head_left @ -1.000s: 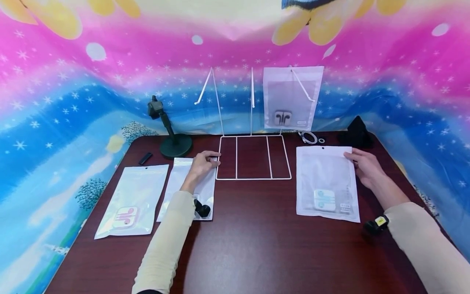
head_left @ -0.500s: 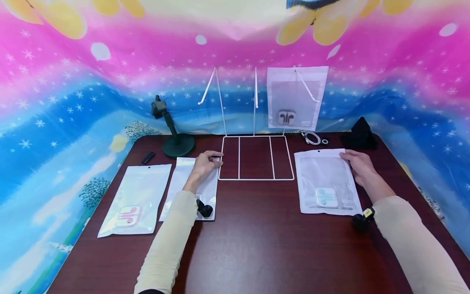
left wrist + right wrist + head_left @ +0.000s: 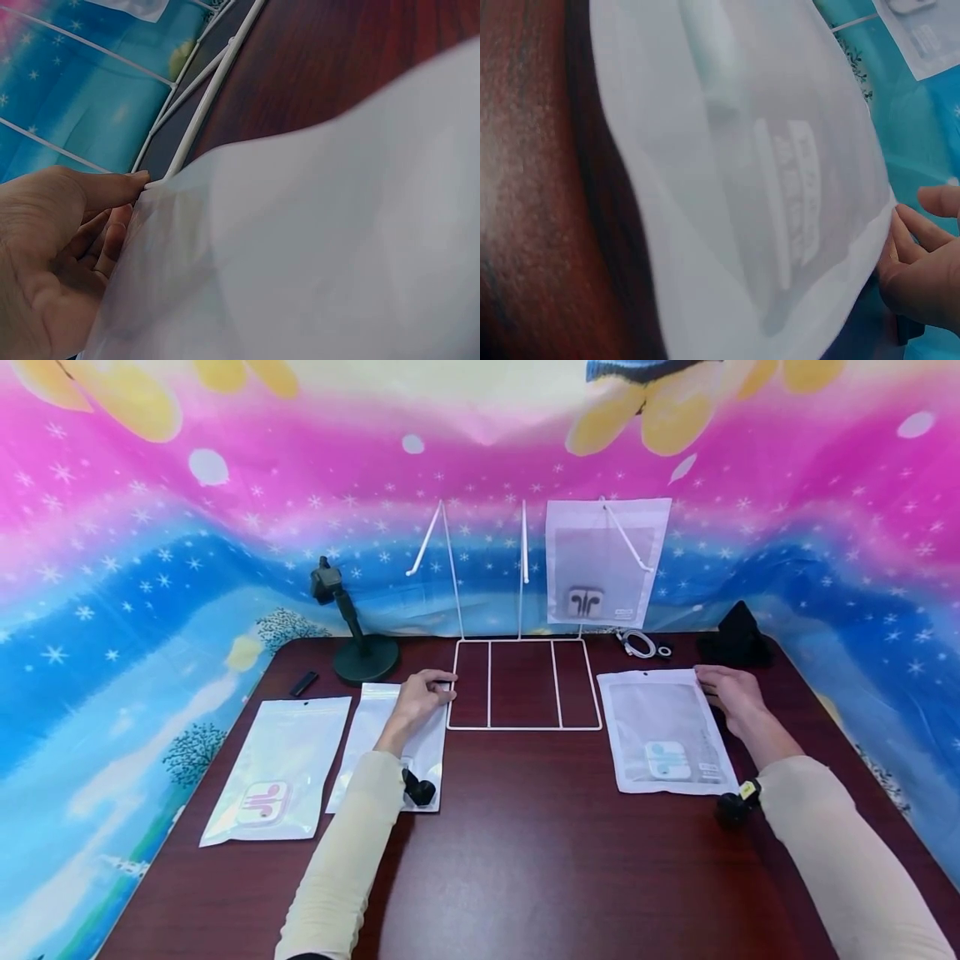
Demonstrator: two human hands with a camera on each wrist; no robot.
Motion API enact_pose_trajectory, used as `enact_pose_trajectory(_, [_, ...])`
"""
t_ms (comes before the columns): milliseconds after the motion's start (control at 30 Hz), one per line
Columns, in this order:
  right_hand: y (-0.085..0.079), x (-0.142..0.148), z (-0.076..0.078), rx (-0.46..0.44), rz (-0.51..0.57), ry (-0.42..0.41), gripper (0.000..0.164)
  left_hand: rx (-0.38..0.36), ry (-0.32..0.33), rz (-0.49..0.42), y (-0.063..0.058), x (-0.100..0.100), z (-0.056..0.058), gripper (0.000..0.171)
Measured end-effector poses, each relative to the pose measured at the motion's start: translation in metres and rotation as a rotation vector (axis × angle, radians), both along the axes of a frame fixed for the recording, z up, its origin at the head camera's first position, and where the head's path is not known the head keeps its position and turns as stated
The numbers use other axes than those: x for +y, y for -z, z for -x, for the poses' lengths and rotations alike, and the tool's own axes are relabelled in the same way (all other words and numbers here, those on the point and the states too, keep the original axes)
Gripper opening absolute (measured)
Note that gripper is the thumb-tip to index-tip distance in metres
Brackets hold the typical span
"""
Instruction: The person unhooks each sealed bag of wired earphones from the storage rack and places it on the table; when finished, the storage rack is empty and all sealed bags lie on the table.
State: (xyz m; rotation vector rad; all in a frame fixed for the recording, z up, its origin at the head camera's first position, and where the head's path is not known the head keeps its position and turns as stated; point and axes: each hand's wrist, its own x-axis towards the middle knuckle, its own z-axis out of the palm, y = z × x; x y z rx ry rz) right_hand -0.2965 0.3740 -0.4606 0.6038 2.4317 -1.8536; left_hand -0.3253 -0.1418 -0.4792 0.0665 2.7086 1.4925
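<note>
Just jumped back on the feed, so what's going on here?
A person's left hand holds the left side of the base of the white wire rack. Their right hand holds the mint earphone pouch near its upper right corner. The dark earphone pouch hangs on the rack's right hook; the pink earphone pouch and a partly covered pouch lie to the left.

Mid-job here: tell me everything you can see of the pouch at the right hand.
The pouch is white and frosted, like translucent plastic, with a small dark hole at its top edge. Low down, a pale square case with mint earphone shapes shows through; small white print shows near the lower right corner. It is just right of the wire rack. The right hand holds its upper right corner. Whether its lower edge touches the table is unclear.
</note>
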Motion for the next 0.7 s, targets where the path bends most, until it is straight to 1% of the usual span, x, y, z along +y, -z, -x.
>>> enact_pose_trajectory(133, [-0.002,0.002,0.001,0.022,-0.024,0.004,0.051,-0.004,-0.007,-0.006,0.000,0.001,0.000,0.029])
enact_pose_trajectory(233, [-0.003,0.005,0.002,0.048,-0.010,0.008,0.050,-0.008,-0.008,-0.011,0.000,0.001,-0.001,0.029])
enact_pose_trajectory(433, [-0.010,0.009,0.001,0.131,0.157,0.008,0.049,0.001,-0.007,-0.007,0.001,0.002,-0.001,0.029])
enact_pose_trajectory(533, [-0.019,0.008,0.004,0.142,0.188,-0.003,0.049,0.003,-0.004,-0.003,0.001,0.002,-0.002,0.029])
enact_pose_trajectory(600, [-0.028,0.006,0.007,0.156,0.203,-0.002,0.047,0.002,-0.004,-0.004,0.000,0.001,-0.002,0.029])
enact_pose_trajectory(700, [-0.046,0.001,0.013,0.193,0.237,-0.007,0.037,-0.004,-0.007,-0.010,0.000,0.001,-0.002,0.029])
